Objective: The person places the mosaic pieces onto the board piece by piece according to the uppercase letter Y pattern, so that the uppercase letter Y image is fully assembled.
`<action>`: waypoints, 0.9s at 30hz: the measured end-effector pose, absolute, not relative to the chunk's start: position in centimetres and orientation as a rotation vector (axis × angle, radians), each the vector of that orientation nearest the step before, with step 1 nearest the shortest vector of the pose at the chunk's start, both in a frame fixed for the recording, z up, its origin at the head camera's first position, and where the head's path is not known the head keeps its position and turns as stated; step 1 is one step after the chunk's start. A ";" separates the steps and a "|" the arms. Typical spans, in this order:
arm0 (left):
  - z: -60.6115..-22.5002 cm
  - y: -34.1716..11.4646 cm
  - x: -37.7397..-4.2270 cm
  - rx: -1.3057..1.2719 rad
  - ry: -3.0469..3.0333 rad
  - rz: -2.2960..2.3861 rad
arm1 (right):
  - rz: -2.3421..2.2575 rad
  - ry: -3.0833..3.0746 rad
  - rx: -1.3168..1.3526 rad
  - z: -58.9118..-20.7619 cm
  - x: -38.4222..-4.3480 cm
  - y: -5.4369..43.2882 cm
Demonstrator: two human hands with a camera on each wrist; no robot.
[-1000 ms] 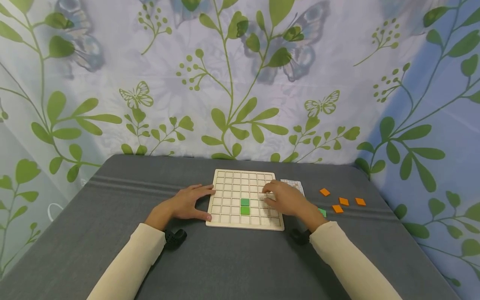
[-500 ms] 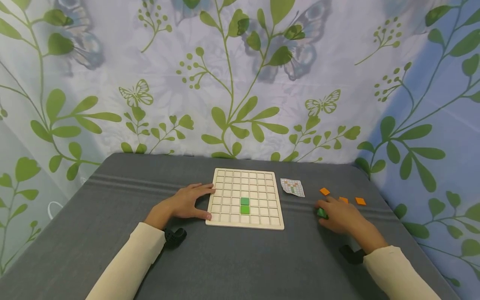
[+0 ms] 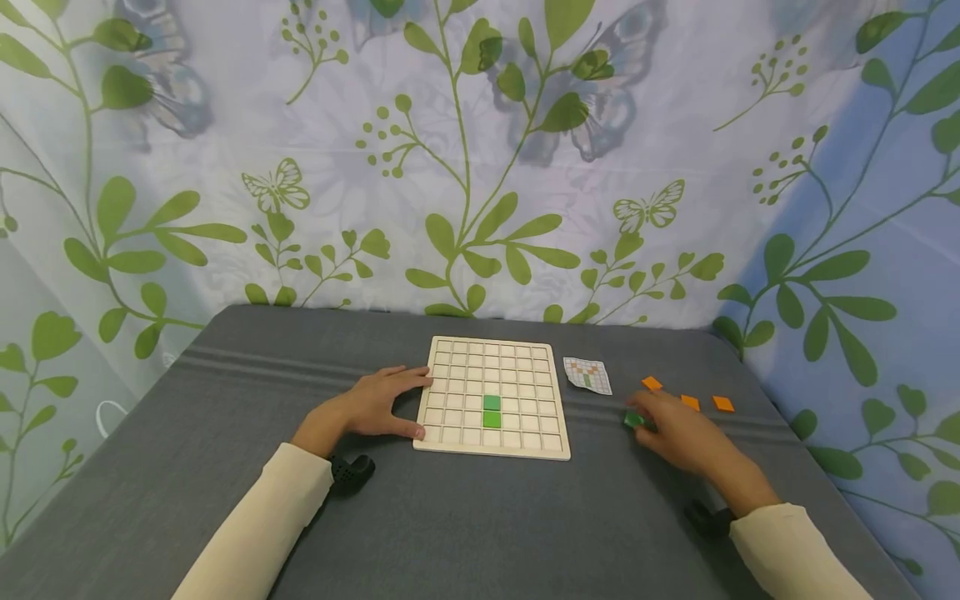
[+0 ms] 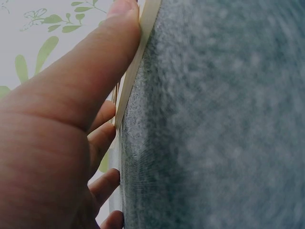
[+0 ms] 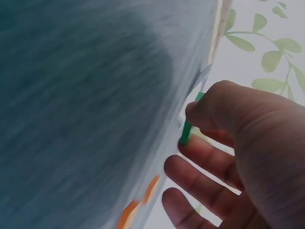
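Observation:
My right hand (image 3: 678, 429) pinches a green square tile (image 5: 192, 119) between thumb and fingers, right of the board. In the head view part of the tile (image 3: 634, 418) shows at the fingertips. At the left edge of the wooden grid board (image 3: 457, 360) rests my left hand (image 3: 375, 406), thumb near the lower corner and fingers higher up along the edge. The left wrist view shows its thumb (image 4: 102, 57) against the board's rim (image 4: 136, 71). Two green tiles (image 3: 491, 411) lie one above the other in the board's cells.
Several orange tiles (image 3: 690, 403) lie on the grey cloth at the right, close to my right hand. A small printed pattern card (image 3: 587, 375) sits between them and the board. A patterned curtain (image 3: 480, 167) hangs behind the table (image 3: 450, 533).
My right hand has moved from over the board to the loose tiles on the right and picked up the green tile there. The left hand stays at the board's edge.

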State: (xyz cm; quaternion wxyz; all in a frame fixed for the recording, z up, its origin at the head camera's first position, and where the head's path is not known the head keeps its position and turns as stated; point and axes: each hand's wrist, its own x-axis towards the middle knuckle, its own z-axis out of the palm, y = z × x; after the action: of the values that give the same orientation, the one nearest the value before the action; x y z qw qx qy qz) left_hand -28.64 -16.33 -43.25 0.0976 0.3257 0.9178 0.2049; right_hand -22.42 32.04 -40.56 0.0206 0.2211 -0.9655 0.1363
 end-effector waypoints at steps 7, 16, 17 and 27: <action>-43.1 -16.3 -28.5 0.967 2.721 0.610 | 0.446 -2.864 0.771 -39.9 -25.2 27.4; -43.2 -16.1 -28.5 0.966 2.716 0.618 | 0.572 -2.845 0.971 -39.7 -28.9 20.2; -43.2 -16.1 -28.5 0.966 2.714 0.619 | 0.573 -2.845 0.996 -39.8 -29.3 19.5; -43.3 -16.3 -28.4 0.949 2.705 0.639 | 0.571 -2.978 1.079 -41.2 -31.3 15.6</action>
State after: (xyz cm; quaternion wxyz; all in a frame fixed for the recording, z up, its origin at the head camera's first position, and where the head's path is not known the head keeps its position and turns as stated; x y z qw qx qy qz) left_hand -28.39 -16.29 -43.28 0.1019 0.3215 0.9162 0.2164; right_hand -31.25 15.56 -41.19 -0.0383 0.3350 -0.9246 0.1774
